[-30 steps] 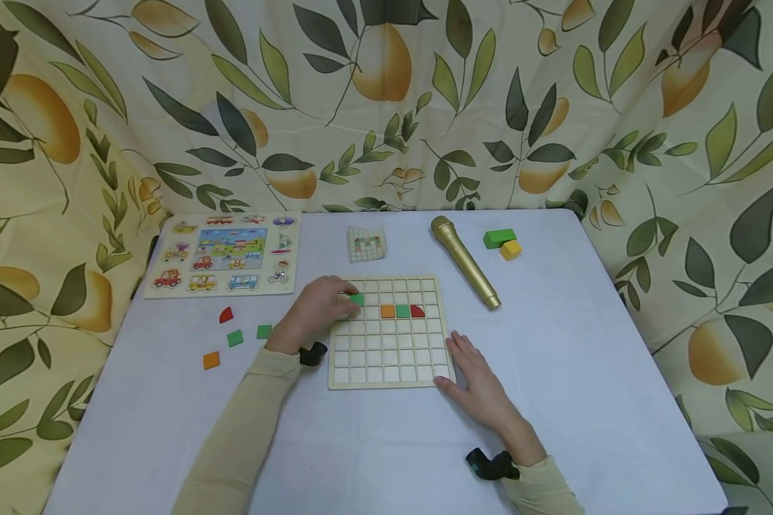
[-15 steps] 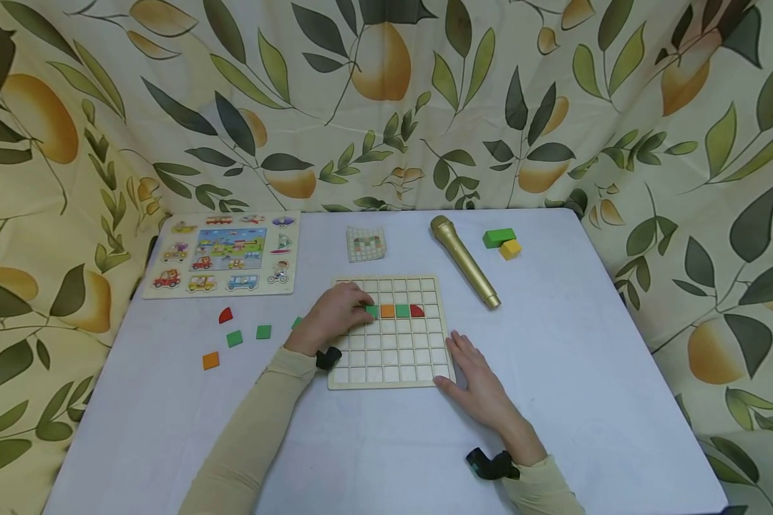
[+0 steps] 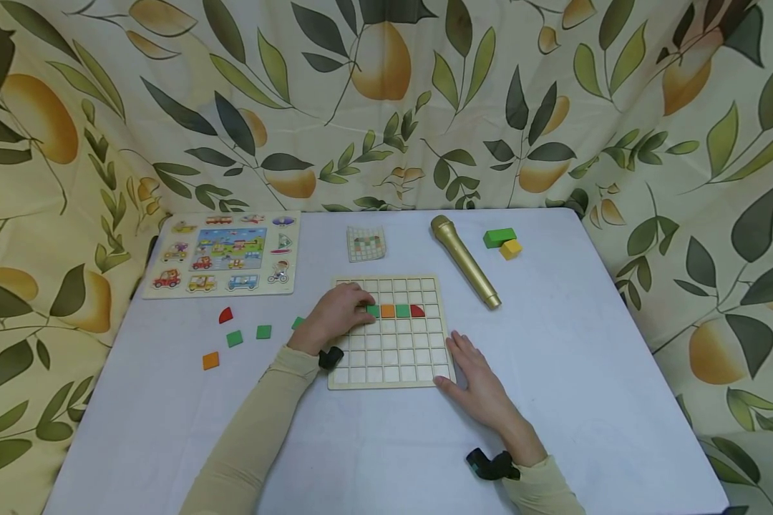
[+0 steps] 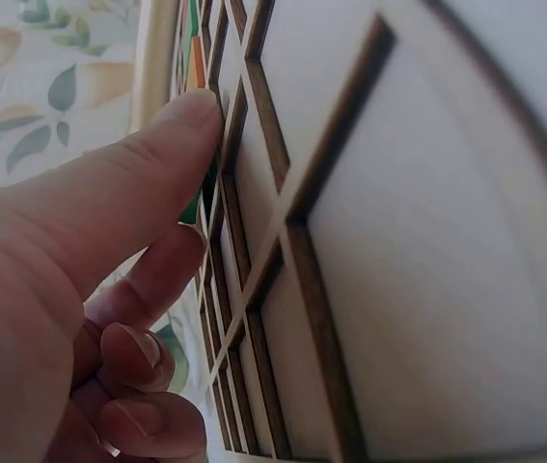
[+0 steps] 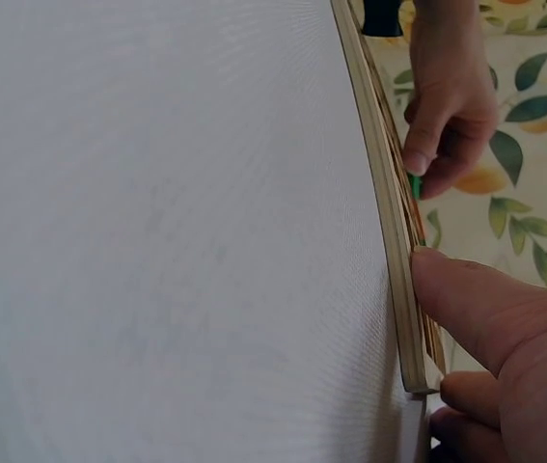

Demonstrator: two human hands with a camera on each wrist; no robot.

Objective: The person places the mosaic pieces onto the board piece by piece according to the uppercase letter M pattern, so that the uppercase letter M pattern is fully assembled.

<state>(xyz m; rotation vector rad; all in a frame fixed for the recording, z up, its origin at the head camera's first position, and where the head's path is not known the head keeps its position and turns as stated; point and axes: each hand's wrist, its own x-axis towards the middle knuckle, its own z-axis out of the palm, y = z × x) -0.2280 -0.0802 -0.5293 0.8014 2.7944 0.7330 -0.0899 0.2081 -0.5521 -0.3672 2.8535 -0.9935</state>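
Leaf-and-fruit printed cloth (image 3: 386, 143) hangs behind my white tabletop (image 3: 373, 450). My left hand (image 3: 332, 315) pinches a green tile (image 3: 372, 311) between thumb and finger at the gridded board (image 3: 391, 357), just left of an orange tile (image 3: 388, 311); whether it sits fully in its cell, I can't tell. Further along that row lie a second green tile (image 3: 402, 311) and a red quarter-round (image 3: 417, 311). My right hand (image 3: 479, 386) rests with fingers extended, touching the board's right edge. Loose tiles (image 3: 235, 338) lie off to the left, nearer me than the picture puzzle (image 3: 232, 250).
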